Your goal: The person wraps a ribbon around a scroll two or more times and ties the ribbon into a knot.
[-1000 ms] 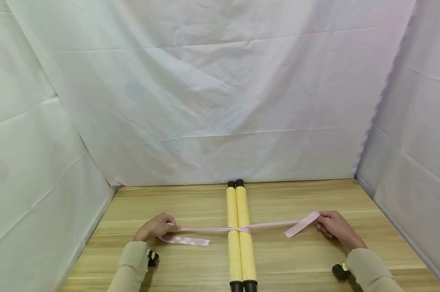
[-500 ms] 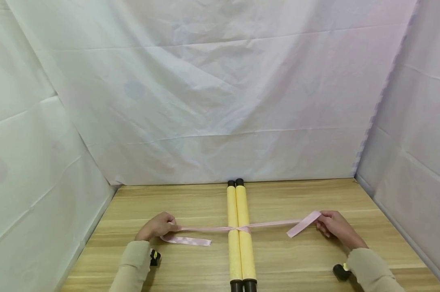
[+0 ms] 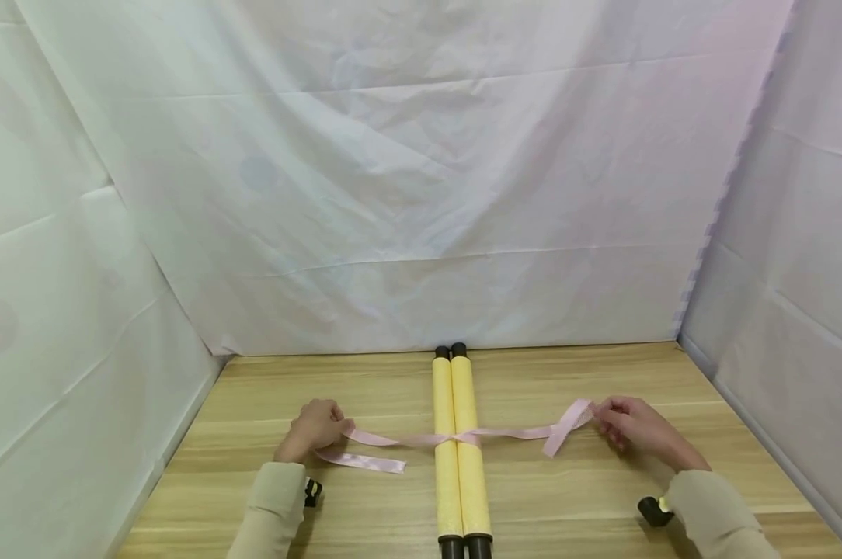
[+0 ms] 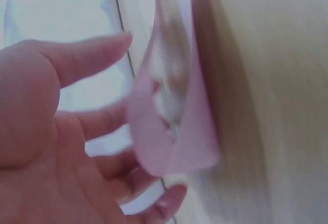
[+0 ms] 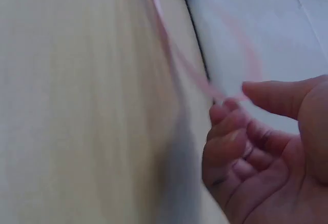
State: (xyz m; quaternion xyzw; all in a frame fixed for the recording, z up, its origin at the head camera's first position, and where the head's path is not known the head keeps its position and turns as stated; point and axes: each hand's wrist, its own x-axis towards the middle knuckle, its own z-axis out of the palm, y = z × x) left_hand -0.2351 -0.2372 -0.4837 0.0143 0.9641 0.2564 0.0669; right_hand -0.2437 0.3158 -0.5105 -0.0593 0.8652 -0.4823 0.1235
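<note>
Two yellow poles with black ends (image 3: 447, 481) lie side by side on the table, with a pink ribbon (image 3: 467, 437) crossed around their middle. The ribbon's two tails sag outward to the hands. At the left, my left hand (image 3: 318, 428) has its thumb spread away from its fingers; the looped left tail (image 4: 197, 147) lies against those fingers, unpinched. My right hand (image 3: 634, 427) pinches the right tail (image 5: 197, 78) between thumb and fingertips, the other fingers curled. Beyond that pinch the tail's end folds back and hangs down toward the table.
The wooden table (image 3: 365, 380) reaches back to a white cloth wall (image 3: 421, 194). More white cloth closes off both sides. A small black and yellow device (image 3: 312, 492) sits at the left wrist, and a similar one (image 3: 654, 512) at the right.
The ribbon, taut before, has gone slack on both sides. My left hand has moved slightly right and its thumb has let go of the ribbon. The right hand has come slightly inward.
</note>
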